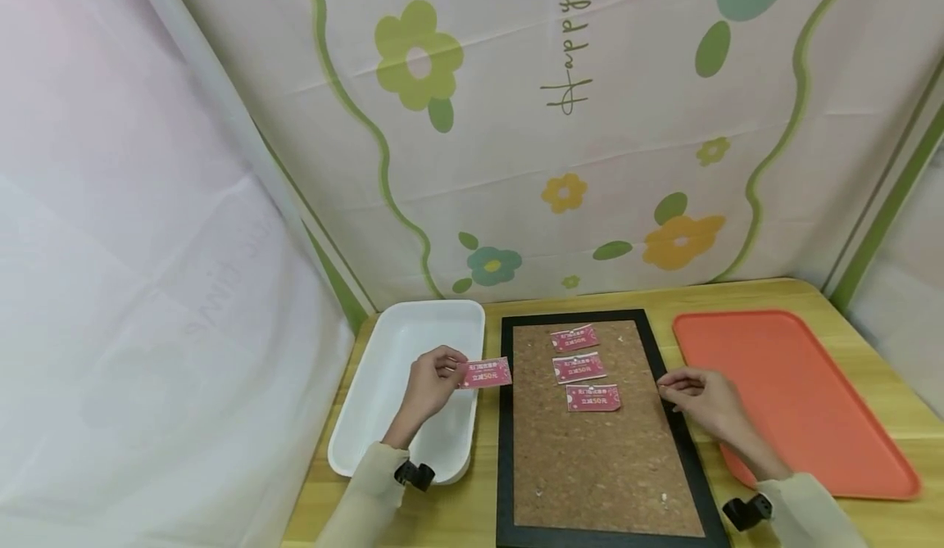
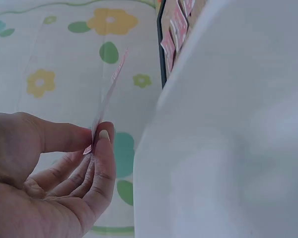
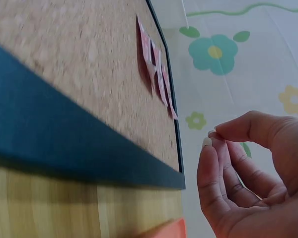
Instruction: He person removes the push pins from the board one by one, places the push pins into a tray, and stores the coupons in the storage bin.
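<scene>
My left hand (image 1: 430, 386) pinches a pink paper coupon (image 1: 487, 373) between thumb and fingertips, above the inner edge of the white basin. In the left wrist view this coupon (image 2: 109, 94) appears nearly edge-on. Three similar coupons, an upper one (image 1: 575, 337), a middle one (image 1: 579, 368) and a lower one (image 1: 593, 398), are on the cork board (image 1: 590, 466), one below another. At the board's right frame is my right hand (image 1: 704, 400). Its thumb and fingertips (image 3: 207, 148) come close together in the right wrist view; whether something tiny is between them is unclear.
The white basin (image 1: 347, 425) stands left of the black-framed board, and a red-orange tray (image 1: 811, 417) lies to its right. Small pale bits (image 1: 664, 497) dot the cork's corners. Beneath is a wooden table (image 1: 472, 523); a flowered cloth (image 1: 501, 147) hangs behind.
</scene>
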Action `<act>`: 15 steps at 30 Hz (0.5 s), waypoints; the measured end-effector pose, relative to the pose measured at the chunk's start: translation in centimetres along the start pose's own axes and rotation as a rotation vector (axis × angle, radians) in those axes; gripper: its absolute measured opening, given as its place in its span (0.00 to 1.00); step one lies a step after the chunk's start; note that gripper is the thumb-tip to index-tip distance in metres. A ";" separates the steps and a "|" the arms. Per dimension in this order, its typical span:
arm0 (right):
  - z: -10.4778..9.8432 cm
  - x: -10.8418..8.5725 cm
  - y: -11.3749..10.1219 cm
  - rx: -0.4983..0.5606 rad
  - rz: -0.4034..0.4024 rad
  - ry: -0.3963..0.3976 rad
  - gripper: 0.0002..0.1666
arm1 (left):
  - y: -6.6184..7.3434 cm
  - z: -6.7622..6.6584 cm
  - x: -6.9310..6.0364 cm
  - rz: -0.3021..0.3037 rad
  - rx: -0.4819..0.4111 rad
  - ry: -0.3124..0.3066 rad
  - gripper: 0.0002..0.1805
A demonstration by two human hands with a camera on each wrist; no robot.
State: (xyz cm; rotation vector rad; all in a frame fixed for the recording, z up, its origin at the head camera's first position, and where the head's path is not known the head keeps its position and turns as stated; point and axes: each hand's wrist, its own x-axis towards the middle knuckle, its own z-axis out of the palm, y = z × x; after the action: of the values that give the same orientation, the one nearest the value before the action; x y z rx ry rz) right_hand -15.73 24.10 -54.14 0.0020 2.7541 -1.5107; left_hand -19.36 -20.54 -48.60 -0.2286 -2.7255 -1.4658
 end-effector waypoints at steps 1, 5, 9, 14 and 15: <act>-0.2 0.0 0.1 -0.013 0.005 0.007 0.13 | -0.2 -0.3 0.2 -0.014 -0.008 0.002 0.05; -0.9 -0.1 0.8 -0.054 0.012 0.028 0.14 | -1.1 -1.3 0.8 -0.086 -0.051 0.019 0.06; -1.6 -0.2 1.6 -0.053 -0.001 0.029 0.14 | -1.6 -2.1 1.3 -0.180 -0.089 0.039 0.08; -2.5 -0.1 3.0 -0.073 0.010 0.038 0.14 | -2.7 -2.6 2.3 -0.259 -0.104 0.047 0.10; -2.6 0.0 3.3 -0.079 0.015 0.037 0.15 | -3.0 -2.7 2.5 -0.269 -0.108 0.051 0.11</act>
State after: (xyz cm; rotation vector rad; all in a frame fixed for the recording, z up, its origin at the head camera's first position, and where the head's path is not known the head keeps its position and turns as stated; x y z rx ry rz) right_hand -15.72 28.07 -55.48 0.0507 2.8342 -1.4111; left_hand -22.35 -24.15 -49.35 0.1785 -2.7244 -1.6575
